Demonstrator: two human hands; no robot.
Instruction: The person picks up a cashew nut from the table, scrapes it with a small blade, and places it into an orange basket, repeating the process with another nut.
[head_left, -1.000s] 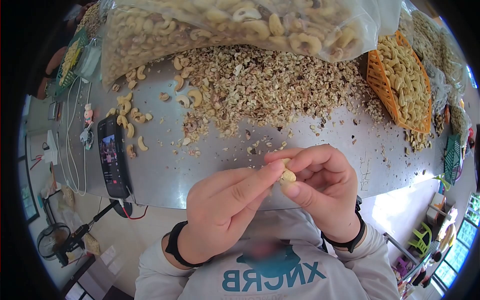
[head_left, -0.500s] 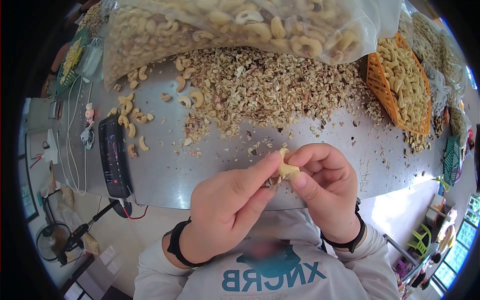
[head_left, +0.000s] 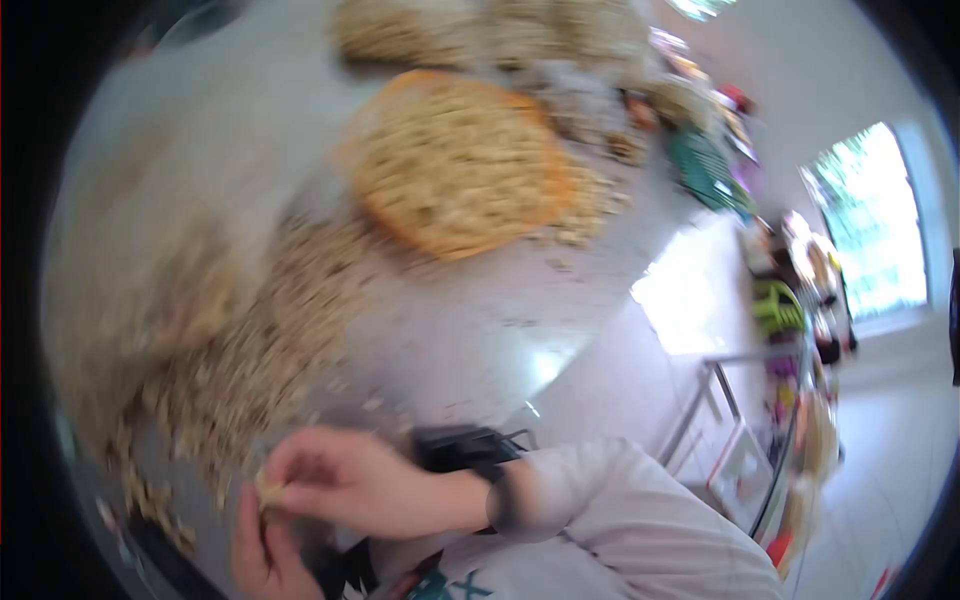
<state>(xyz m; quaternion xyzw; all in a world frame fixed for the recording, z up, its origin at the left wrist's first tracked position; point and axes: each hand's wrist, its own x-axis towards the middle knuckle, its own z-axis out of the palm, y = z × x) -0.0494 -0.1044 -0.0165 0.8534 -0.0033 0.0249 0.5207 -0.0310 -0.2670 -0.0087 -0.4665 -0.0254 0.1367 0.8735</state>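
Note:
At the lower left of the head view, my right hand (head_left: 350, 485) pinches a small pale cashew nut (head_left: 268, 492) between thumb and fingers. My left hand (head_left: 265, 555) is below and left of it, its fingers closed at the same nut and partly cut off by the lower edge. Both hands are over the near side of the metal table (head_left: 470, 350). Motion smears the picture, so details of the nut do not show. A heap of shell and skin flakes (head_left: 255, 365) lies just beyond my hands.
An orange basket (head_left: 450, 165) full of cashews stands on the table, with loose nuts (head_left: 590, 210) at its right. A large clear bag (head_left: 130, 230) fills the left. A black object (head_left: 460, 447) is by my right wrist. Beyond the table's edge stands a metal frame (head_left: 725, 390).
The view has swung to the right, so the basket is now near the upper middle and my hands are at the lower left. The cashew nut is still between my fingers.

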